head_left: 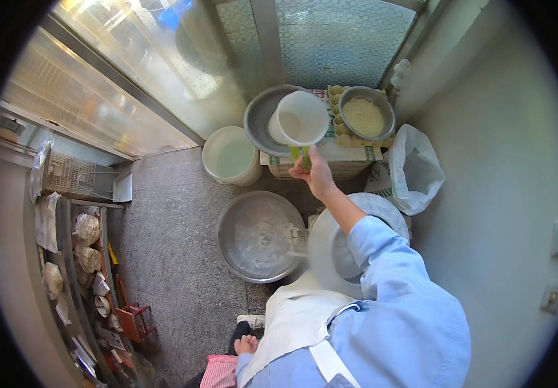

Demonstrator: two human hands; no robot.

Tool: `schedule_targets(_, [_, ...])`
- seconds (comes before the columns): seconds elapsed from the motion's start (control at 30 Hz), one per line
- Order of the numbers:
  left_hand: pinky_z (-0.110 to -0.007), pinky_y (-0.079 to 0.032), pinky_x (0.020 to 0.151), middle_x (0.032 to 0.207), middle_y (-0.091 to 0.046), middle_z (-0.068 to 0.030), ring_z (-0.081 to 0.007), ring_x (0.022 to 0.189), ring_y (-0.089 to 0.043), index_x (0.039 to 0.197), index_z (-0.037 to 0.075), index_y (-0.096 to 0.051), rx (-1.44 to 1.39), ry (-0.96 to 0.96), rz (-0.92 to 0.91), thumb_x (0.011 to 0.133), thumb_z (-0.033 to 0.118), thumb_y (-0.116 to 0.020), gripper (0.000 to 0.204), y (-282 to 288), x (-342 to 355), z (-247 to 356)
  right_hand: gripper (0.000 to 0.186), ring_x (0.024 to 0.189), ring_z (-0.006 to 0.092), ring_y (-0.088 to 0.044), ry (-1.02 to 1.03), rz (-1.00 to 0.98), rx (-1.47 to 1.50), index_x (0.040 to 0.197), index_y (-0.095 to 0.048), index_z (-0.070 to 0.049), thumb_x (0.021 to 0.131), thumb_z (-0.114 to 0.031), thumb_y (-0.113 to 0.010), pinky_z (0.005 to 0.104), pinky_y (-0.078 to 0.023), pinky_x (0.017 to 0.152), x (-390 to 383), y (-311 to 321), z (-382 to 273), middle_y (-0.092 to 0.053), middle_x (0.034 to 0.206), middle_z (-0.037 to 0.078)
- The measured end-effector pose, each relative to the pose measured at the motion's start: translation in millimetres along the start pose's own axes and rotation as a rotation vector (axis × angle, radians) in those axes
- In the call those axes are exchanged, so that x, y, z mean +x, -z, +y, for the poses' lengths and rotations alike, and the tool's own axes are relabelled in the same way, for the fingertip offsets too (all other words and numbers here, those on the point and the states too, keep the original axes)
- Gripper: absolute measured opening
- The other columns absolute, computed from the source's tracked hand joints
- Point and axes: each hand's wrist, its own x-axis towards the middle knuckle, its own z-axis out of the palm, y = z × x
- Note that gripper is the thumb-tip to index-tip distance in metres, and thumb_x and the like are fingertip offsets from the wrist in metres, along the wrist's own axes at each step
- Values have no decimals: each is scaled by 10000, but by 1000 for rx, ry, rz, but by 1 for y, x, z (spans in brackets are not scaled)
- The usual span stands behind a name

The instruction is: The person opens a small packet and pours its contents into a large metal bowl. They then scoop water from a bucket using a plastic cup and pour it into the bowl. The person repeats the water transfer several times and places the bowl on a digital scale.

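My right hand [314,173] grips the green handle [301,154] of a white plastic dipper [309,116], held out at the far middle with its mouth facing up. The dipper overlaps a grey basin [263,116] behind it; I cannot tell whether they touch. A white bucket [232,157] with clear liquid stands to the left of the basin. My left hand [246,344] stays low by my body with its fingers curled in and nothing visible in them. Just below it is a pink-patterned cloth [219,372]. In front of me sits a wide metal basin [261,236] with whitish residue inside.
A metal bowl of pale powder [364,116] rests on an egg tray [341,127] at the back right. Nearby stand a white sack [414,171] and a round white tub [323,249]. Shelves with bagged goods [87,229] line the left; a wall runs along the right.
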Motion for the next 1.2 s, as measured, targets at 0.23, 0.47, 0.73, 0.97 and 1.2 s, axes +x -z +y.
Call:
schedule_targets(0.23, [-292, -475, 432, 747, -572, -83, -147, 528, -550, 1372, 99, -120, -37, -106, -70, 849, 119, -535, 668, -48, 2, 72, 538, 501, 192, -547, 82, 142, -258, 628, -490, -89, 842, -582, -455, 344, -512, 514, -102, 34, -15, -471, 557, 34])
schedule_targets(0.47, [-302, -410, 397, 644, -559, -103, -150, 457, -496, 1351, -17, -221, 106, -309, -149, 785, 117, -579, 683, -78, 5, 81, 439, 395, 108, -293, -31, 372, -339, 835, -447, -145, 828, -582, -487, 363, -515, 471, -170, 6, -32, -292, 497, -30])
schedule_targets(0.73, [-328, -499, 672, 909, -651, -134, -196, 736, -629, 1242, -25, -428, 340, -244, 203, 785, 298, -593, 583, -57, 5, 7, 530, 356, 200, -392, -239, 84, -510, 571, -377, -109, 827, -552, -515, 385, -511, 451, -159, -78, 24, -303, 440, 10])
schedule_targets(0.97, [-306, -491, 746, 900, -662, -102, -165, 819, -626, 1040, 21, -596, 3, -599, 80, 816, 280, -617, 343, -69, -60, 29, 537, 471, 262, -575, -430, -385, -633, 646, -459, -76, 869, -562, -406, 404, -545, 526, -169, -118, 80, -458, 504, 48])
schedule_targets(1.2, [-283, -427, 886, 1041, -617, -67, -146, 984, -550, 1133, 11, -558, -68, -1030, -446, 885, 286, -550, 370, -125, -172, 133, 583, 843, 266, -615, -644, -784, -502, 1031, -491, -47, 903, -573, -273, 394, -477, 802, -199, -138, 117, -573, 928, 93])
